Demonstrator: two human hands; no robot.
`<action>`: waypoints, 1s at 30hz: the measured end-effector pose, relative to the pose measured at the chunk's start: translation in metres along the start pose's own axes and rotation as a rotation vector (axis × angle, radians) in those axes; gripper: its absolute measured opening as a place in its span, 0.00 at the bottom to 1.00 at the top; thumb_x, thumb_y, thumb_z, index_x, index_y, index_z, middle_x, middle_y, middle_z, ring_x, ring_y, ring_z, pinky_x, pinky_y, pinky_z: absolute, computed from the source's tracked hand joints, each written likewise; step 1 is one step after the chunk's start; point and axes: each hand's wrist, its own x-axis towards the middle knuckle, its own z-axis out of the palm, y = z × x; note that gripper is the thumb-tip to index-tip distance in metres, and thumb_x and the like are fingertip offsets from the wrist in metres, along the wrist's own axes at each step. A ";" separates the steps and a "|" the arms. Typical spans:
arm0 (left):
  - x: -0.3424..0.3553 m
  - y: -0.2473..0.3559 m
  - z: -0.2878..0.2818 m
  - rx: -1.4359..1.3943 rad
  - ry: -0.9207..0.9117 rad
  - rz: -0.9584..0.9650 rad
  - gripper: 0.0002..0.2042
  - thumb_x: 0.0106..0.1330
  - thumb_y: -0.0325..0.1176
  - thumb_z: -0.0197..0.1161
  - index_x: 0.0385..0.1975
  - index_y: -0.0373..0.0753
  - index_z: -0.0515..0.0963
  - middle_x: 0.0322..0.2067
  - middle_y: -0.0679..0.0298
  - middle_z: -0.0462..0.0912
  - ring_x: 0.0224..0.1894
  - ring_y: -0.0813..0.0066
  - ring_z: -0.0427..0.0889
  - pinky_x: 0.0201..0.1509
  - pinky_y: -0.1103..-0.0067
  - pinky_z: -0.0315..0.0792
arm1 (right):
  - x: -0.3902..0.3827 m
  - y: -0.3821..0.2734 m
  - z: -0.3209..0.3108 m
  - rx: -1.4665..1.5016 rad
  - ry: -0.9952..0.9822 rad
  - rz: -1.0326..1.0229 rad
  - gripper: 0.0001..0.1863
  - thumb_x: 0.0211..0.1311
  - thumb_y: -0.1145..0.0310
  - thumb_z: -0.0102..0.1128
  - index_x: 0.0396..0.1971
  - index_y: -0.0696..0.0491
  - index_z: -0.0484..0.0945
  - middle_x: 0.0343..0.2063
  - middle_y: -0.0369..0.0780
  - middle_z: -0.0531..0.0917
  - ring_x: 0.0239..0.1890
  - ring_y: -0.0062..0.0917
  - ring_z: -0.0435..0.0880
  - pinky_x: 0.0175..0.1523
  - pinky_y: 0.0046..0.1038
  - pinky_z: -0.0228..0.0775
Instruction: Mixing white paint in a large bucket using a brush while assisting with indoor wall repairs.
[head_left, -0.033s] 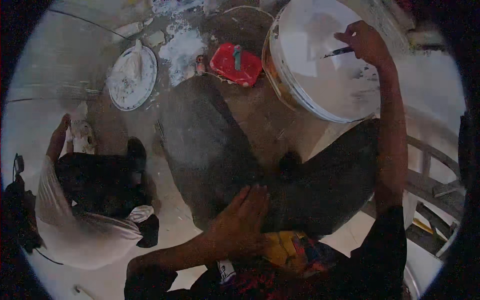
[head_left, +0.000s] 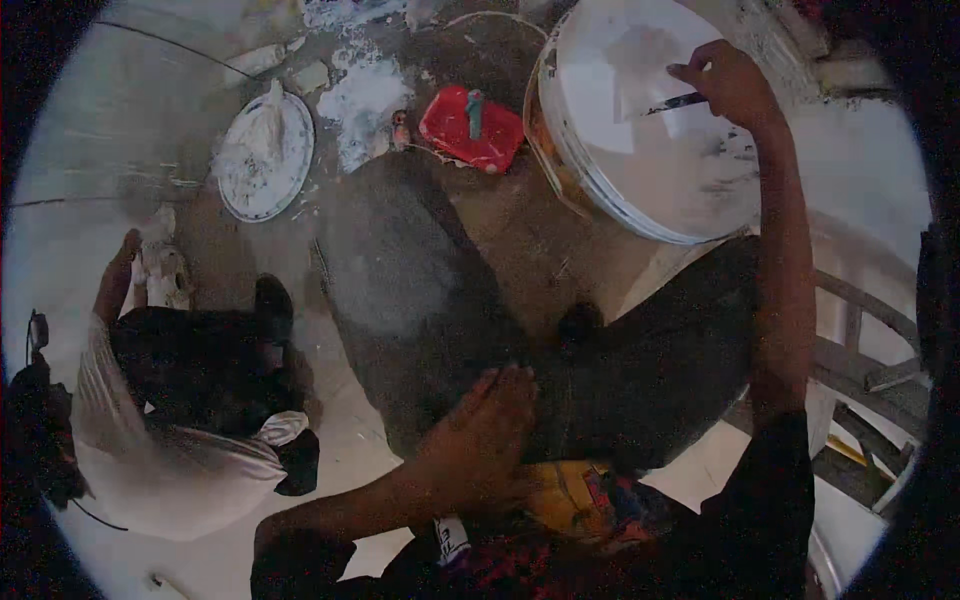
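My right hand (head_left: 737, 88) is closed around a slim dark-handled tool (head_left: 680, 103). The tool's tip is hard to make out; it points left over the pale, shiny face of a large round white drum-like object (head_left: 665, 190). Dark streaks mark that face near my wrist, and its rim is smeared. My left hand (head_left: 490, 420) lies flat across my lap, fingers stretched out, with nothing in it. Ahead of my knees sits a red tray (head_left: 452, 135) with a small greenish piece (head_left: 475, 112) on it.
A round white lid or plate (head_left: 265, 170) heaped with white paste is at the far left. White splashes (head_left: 370, 100) cover the floor beside it. Another person in a pale shirt (head_left: 170, 470) sits at my left, a hand (head_left: 120, 270) reaching forward. A dark slatted frame (head_left: 860, 370) stands at right.
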 end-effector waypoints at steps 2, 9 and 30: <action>0.002 -0.004 0.002 -0.104 0.043 -0.139 0.41 0.61 0.62 0.39 0.54 0.22 0.59 0.54 0.42 0.63 0.61 0.52 0.57 0.66 0.58 0.44 | 0.001 -0.005 0.000 -0.001 -0.009 0.016 0.20 0.53 0.52 0.60 0.29 0.58 0.78 0.26 0.44 0.77 0.11 0.23 0.73 0.27 0.29 0.71; 0.007 -0.016 -0.033 -0.012 0.157 -0.222 0.39 0.56 0.65 0.44 0.49 0.29 0.68 0.53 0.52 0.69 0.60 0.62 0.62 0.64 0.54 0.45 | 0.000 0.003 0.009 0.047 0.101 -0.085 0.26 0.51 0.48 0.59 0.27 0.62 0.76 0.21 0.44 0.77 0.11 0.23 0.73 0.23 0.29 0.69; 0.008 -0.023 -0.035 0.191 0.417 -0.430 0.08 0.44 0.33 0.64 0.26 0.47 0.81 0.47 0.66 0.70 0.52 0.63 0.64 0.56 0.49 0.44 | -0.010 -0.043 -0.034 -0.012 -0.145 0.224 0.22 0.50 0.51 0.59 0.23 0.59 0.80 0.26 0.49 0.80 0.30 0.40 0.78 0.37 0.39 0.69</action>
